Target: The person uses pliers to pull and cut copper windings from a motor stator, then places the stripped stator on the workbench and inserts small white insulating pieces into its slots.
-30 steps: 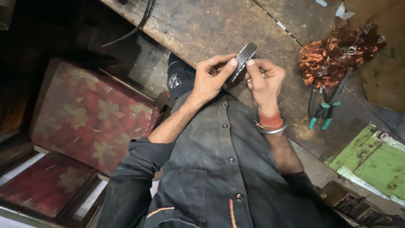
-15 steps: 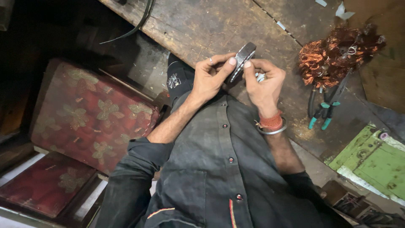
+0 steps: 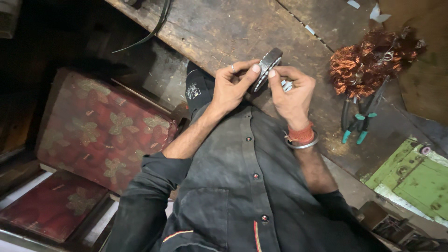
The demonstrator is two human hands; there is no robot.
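While between two hands (image 3: 231, 88) (image 3: 291, 93), one ring (image 3: 267, 67)

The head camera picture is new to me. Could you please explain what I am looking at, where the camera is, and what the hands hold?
The camera sits on the person's head and looks down, so you see their dark shirt and both arms. No machine is present, only bare hands. The left hand and the right hand together hold a round, dark metal ring on its edge, above a worn wooden bench. On the bench lie a tangle of copper wire and pliers with teal handles. A red patterned cushion lies at the left.
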